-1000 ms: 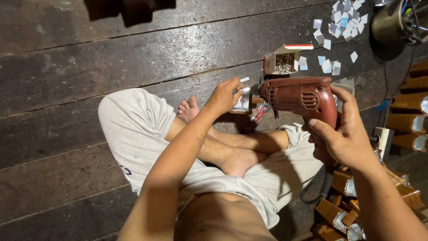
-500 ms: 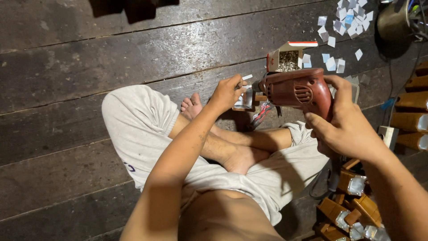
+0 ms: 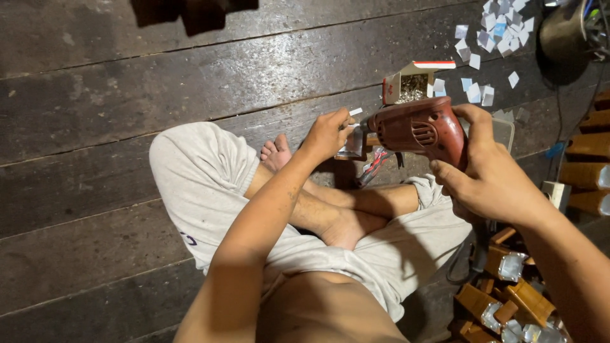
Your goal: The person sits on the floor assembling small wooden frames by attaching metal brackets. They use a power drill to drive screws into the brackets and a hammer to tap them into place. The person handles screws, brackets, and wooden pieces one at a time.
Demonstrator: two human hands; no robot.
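Observation:
I sit cross-legged on a dark plank floor [image 3: 127, 76]. My right hand [image 3: 492, 174] grips a red electric drill [image 3: 419, 130] by its handle, the nose pointing left. My left hand [image 3: 327, 130] pinches a small shiny metal piece [image 3: 351, 143] right at the drill's tip, just above my bare foot [image 3: 274, 154]. The piece is partly hidden by my fingers.
An open small cardboard box [image 3: 410, 86] of screws lies beyond the drill. Several small white and silver squares [image 3: 492, 32] are scattered at the upper right. Brown wooden pieces with metal fittings [image 3: 508, 292] pile at my right, and wooden blocks [image 3: 588, 165] line the right edge.
Both hands and the drill have stayed together at the metal piece, shifting slightly in the view as my head moved. The grip on the drill is unchanged.

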